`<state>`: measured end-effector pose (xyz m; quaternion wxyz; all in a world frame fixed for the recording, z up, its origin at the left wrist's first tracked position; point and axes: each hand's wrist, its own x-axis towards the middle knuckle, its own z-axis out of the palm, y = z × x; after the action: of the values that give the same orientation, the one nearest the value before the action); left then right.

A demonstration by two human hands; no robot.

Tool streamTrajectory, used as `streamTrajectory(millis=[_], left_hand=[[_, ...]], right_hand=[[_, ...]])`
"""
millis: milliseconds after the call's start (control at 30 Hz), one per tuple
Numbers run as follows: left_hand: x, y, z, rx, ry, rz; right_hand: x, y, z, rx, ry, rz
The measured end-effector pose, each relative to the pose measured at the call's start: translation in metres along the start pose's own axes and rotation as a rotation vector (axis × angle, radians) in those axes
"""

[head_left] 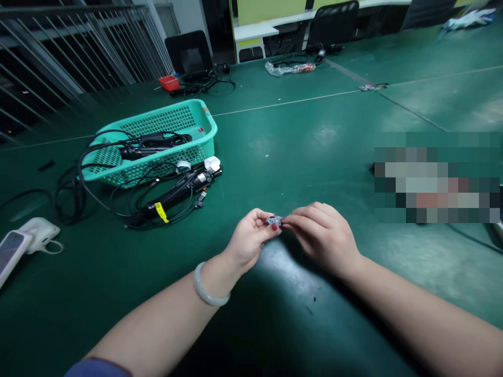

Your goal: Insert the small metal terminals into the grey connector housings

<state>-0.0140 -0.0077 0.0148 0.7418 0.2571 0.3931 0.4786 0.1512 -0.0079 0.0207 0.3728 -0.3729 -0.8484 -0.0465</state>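
A small grey-blue piece with a speckled, circuit-board-like surface is held over the green table; its exact kind is too small to make out. My left hand pinches it between thumb and fingers, the thumb lying across its near side. From the right, the closed fingertips of my right hand meet the piece's right end. Those fingers hide part of that end. A pale bangle circles my left wrist.
A turquoise basket with black cabled devices stands at left. Before it lies a black handheld device among cables. A phone and white case are at far left. A pixelated patch covers something at right.
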Motion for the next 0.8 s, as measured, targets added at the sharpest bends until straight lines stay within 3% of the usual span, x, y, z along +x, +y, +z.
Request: streamTrajectory(millis=[200, 367, 800], left_hand=[[0.0001, -0.0035, -0.0004, 0.070, -0.022, 0.039], [0.0015, -0.0048, -0.0017, 0.069, -0.011, 0.046], [0.0015, -0.0057, -0.0023, 0.061, 0.014, 0.072]], right_hand=[[0.0016, -0.0015, -0.0017, 0.154, 0.042, 0.127], [0.0007, 0.0006, -0.0017, 0.104, -0.024, 0.074], [0.0005, 0.0018, -0.0027, 0.047, -0.052, 0.009]])
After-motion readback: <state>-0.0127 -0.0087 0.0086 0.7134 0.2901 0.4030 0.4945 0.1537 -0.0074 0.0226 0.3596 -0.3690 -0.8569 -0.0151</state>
